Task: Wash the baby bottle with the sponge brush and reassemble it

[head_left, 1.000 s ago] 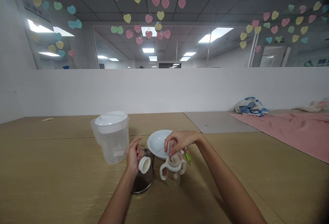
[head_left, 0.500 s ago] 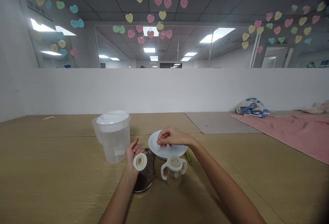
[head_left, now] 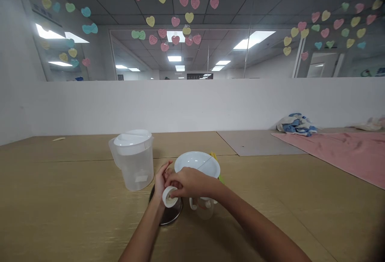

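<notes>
Hands: left grasping white cap, right touching it, grip unclear | brown tabletop | white wall | windows

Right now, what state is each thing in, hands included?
White ring: gripped, opening facing the camera
Left hand: curled around the ring
Right hand: fingertips at the ring
Bottle: upright, top hidden
Bowl: upright, partly hidden
Pitcher: upright, lid on
Dark container: partly hidden, orientation unclear
Blue-and-white cloth: crumpled
Pink cloth: spread out
</notes>
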The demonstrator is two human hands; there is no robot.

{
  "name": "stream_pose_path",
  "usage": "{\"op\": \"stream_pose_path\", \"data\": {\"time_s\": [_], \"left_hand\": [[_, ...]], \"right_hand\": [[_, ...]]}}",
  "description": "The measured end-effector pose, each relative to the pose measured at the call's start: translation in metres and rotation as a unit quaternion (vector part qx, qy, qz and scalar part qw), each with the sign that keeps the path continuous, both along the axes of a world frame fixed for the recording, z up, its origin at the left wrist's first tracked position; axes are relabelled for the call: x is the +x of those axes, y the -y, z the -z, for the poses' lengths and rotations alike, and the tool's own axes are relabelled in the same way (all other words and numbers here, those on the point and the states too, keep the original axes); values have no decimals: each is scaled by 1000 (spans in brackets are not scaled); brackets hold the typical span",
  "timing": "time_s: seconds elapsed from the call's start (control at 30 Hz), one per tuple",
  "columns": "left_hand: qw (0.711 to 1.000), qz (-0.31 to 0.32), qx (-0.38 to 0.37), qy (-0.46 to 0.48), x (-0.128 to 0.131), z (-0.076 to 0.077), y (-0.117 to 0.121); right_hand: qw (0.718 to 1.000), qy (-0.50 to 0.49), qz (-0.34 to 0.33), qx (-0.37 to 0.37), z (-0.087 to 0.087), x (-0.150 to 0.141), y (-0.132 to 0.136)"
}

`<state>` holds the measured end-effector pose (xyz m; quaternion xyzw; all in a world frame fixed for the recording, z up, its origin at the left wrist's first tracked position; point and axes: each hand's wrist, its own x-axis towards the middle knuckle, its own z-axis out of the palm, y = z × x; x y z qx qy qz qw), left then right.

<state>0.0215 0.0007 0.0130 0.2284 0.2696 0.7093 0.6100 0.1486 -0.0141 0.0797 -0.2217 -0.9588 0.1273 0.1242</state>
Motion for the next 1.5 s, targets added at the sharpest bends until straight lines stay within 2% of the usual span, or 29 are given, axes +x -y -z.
{"op": "stream_pose_path", "data": {"time_s": [0.1,0.23,0.37,0.47,0.57,0.7,0.9,1.23,1.5], "left_hand": [[1000,8,10,11,4,-3,2],[999,25,26,16,6,-4,1],[999,-14,50,16,7,-3,1],[997,-12,73,-8,9,-2,2],[992,19,110,-66,12,-2,5],[985,19,118,-122,17,-3,10],[989,45,90,-111,18,-4,11],[990,67,97,-83,13,0,6],[986,74,98,-108,14,0,8]], "right_hand": [[999,13,4,35,2,-2,2],[999,17,22,29,-5,1,3],[994,-44,83,50,-17,10,1],[983,-97,129,89,-23,17,-4],[978,-95,155,107,-23,21,-12],[979,-85,141,121,-16,19,-19],[977,-65,136,148,-8,15,-23],[990,-96,90,53,-17,28,-30],[986,-96,120,70,-18,29,-32]]}}
